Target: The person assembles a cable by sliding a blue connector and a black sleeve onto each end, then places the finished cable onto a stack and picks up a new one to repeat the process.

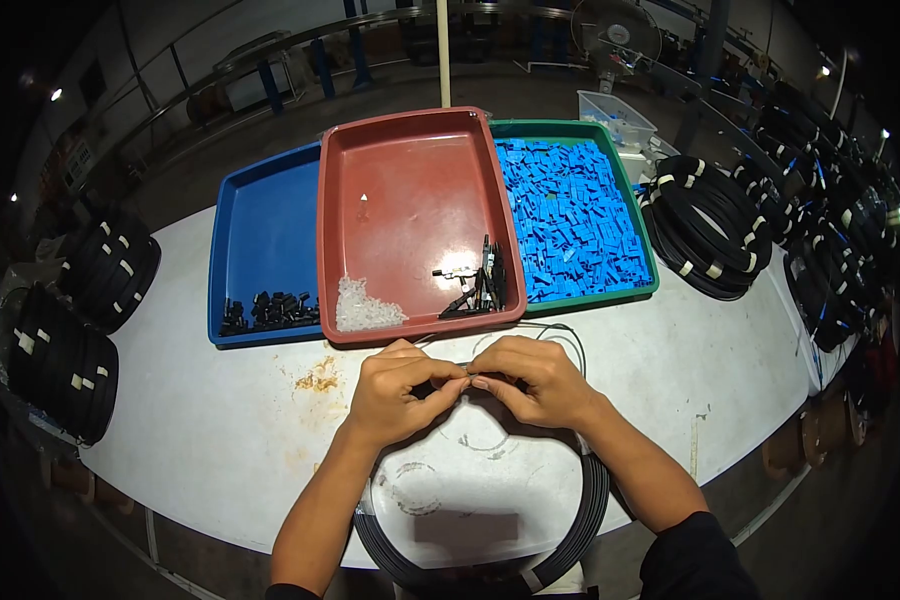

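Thin black cable (560, 332), pinched where the closed fingertips of left hand (395, 395) and right hand (535, 385) meet. Its glossy round coil (595, 500) lies at 6 o'clock. At 12 o'clock: red tray (410, 170), flanked by blue tray (265, 225) and green tray (642, 245). Stained white table (220, 430); dim workshop.

The left grip (402, 392) and right grip (532, 380) meet fingertip to fingertip over the white tabletop (220, 420). They pinch what seems to be an end of the black cable (597, 497), though it is too small to tell. The cable's coil lies at the near edge. Just beyond sit a blue tray (260, 220) with black parts, a red tray (410, 190) with clear and black pieces, and a green tray (590, 300) full of blue pieces.
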The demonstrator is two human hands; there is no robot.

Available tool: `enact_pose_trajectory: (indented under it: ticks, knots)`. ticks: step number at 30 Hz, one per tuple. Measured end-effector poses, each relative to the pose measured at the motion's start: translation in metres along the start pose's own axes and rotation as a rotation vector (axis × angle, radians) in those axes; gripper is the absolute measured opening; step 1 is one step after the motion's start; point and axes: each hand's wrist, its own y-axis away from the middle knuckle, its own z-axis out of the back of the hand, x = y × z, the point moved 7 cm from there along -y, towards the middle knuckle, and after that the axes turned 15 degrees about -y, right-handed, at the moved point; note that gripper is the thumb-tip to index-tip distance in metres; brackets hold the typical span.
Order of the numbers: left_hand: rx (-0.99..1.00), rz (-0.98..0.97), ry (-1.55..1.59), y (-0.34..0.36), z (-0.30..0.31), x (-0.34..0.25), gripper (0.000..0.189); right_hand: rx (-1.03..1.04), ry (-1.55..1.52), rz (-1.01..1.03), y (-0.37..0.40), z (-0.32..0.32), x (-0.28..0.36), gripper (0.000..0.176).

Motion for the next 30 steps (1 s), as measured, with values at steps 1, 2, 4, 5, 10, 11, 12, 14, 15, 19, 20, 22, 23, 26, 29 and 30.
enact_pose_trajectory:
  ticks: [1, 2, 4, 5, 10, 11, 12, 14, 15, 19, 20, 22, 23, 26, 29, 30]
  knots:
    - [-0.001, -0.005, -0.002, 0.0, 0.0, 0.0, 0.012, -0.002, 0.002, 0.004, 0.0, 0.0, 0.0, 0.015]
    - [0.002, -0.006, -0.012, 0.0, -0.001, 0.0, 0.012, -0.004, -0.001, 0.001, 0.0, 0.0, -0.001, 0.015]
    - [0.003, -0.015, -0.026, 0.0, -0.001, 0.0, 0.012, -0.009, 0.0, 0.005, 0.0, 0.0, -0.002, 0.015]
    - [-0.001, -0.019, -0.034, 0.0, 0.0, -0.001, 0.013, -0.008, -0.018, 0.006, 0.001, 0.0, -0.004, 0.015]
    - [-0.098, 0.158, 0.021, 0.003, 0.013, 0.014, 0.013, 0.033, -0.002, -0.024, 0.002, -0.001, -0.008, 0.012]
    - [-0.116, 0.242, 0.056, 0.004, 0.014, 0.02, 0.012, 0.029, -0.003, -0.026, 0.003, -0.002, -0.008, 0.012]
    - [-0.134, 0.27, 0.072, 0.002, 0.015, 0.024, 0.013, 0.027, 0.009, -0.034, 0.003, -0.002, -0.008, 0.012]
    - [-0.124, 0.399, 0.114, -0.006, 0.017, 0.027, 0.014, 0.025, 0.027, -0.037, 0.002, -0.001, -0.009, 0.012]
    - [-0.125, 0.396, 0.116, -0.01, 0.017, 0.03, 0.014, 0.015, 0.026, -0.037, 0.002, -0.001, -0.009, 0.012]
    - [0.138, 0.225, -0.126, -0.035, 0.004, 0.041, 0.015, 0.001, 0.026, -0.041, 0.003, 0.001, -0.01, 0.012]
    - [0.21, 0.1, -0.255, -0.043, -0.002, 0.039, 0.016, -0.004, 0.024, -0.042, 0.003, 0.001, -0.011, 0.012]
    - [0.213, 0.059, -0.261, -0.056, -0.007, 0.045, 0.016, -0.019, 0.017, -0.036, 0.002, 0.002, -0.012, 0.012]
    - [0.286, 0.081, -0.327, -0.062, -0.013, 0.051, 0.016, -0.018, 0.014, -0.042, 0.002, 0.002, -0.012, 0.012]
    - [0.398, 0.115, -0.379, -0.075, -0.026, 0.069, 0.015, -0.022, 0.012, -0.07, 0.003, 0.003, -0.015, 0.011]
    - [0.518, 0.143, -0.325, -0.078, -0.039, 0.089, 0.015, -0.04, 0.003, -0.062, 0.001, 0.005, -0.014, 0.01]
    - [0.519, 0.151, -0.297, -0.079, -0.041, 0.095, 0.015, -0.036, 0.003, -0.068, 0.001, 0.004, -0.014, 0.01]
